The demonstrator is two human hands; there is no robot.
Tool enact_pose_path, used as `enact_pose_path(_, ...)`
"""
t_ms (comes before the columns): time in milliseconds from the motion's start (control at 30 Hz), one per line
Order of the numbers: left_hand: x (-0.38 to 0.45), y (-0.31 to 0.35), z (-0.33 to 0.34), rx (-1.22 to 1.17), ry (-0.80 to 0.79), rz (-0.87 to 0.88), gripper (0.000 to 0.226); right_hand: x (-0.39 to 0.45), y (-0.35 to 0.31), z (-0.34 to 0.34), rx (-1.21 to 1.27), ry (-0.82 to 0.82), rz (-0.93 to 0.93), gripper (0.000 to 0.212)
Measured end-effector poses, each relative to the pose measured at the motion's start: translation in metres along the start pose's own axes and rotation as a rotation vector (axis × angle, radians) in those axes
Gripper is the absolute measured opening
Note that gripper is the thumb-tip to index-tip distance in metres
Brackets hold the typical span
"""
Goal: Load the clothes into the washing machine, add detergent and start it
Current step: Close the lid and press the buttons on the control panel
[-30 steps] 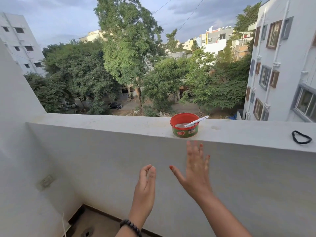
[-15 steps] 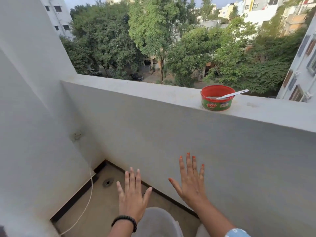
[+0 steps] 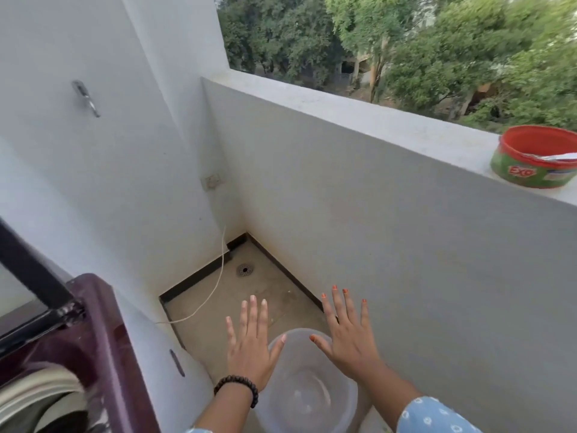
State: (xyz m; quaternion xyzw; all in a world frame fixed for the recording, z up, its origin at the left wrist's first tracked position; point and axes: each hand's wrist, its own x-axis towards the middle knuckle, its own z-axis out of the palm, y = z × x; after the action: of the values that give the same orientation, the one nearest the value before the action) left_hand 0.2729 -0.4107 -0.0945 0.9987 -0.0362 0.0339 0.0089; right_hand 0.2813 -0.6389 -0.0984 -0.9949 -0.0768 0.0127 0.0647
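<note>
Both hands hang in the air with fingers straight and spread, palms down, holding nothing. The left hand [image 3: 249, 348], with a black bead bracelet [image 3: 237, 387] at its wrist, and the right hand [image 3: 346, 332], its nails painted orange, hover side by side over a clear plastic bucket [image 3: 309, 398] that stands on the balcony floor [image 3: 249, 295] near the bottom edge of the view.

The washing machine [image 3: 93, 354] — dark maroon, lid raised — sits at the lower left against the white wall, its pale drum rim just visible. A white cord [image 3: 215, 282] trails across the floor toward it from a wall socket [image 3: 213, 181], passing near a round floor drain [image 3: 245, 270] in the far corner. On the parapet ledge [image 3: 374, 120], at its right end, stands a red-rimmed green tub [image 3: 534, 164] marked "EXO" with a pale utensil lying in it — whether it holds detergent cannot be told.
</note>
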Motion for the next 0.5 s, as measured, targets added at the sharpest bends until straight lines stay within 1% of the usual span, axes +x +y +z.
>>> enact_pose_path(167,-0.016,-0.018,0.005,-0.022,-0.026,-0.066,0.077,0.007,-0.036,0.002,-0.009,0.001,-0.101,0.084)
enact_pose_path(267,-0.023,-0.025,0.004,-0.024,-0.003,-0.082,0.078,0.008,-0.058,0.001,-0.009,-0.025,-0.146,0.083)
enact_pose_path(500,-0.028,-0.052,-0.019,-0.03,0.039,-0.115,0.079,0.013,-0.103,0.0,-0.002,-0.065,-0.17,0.083)
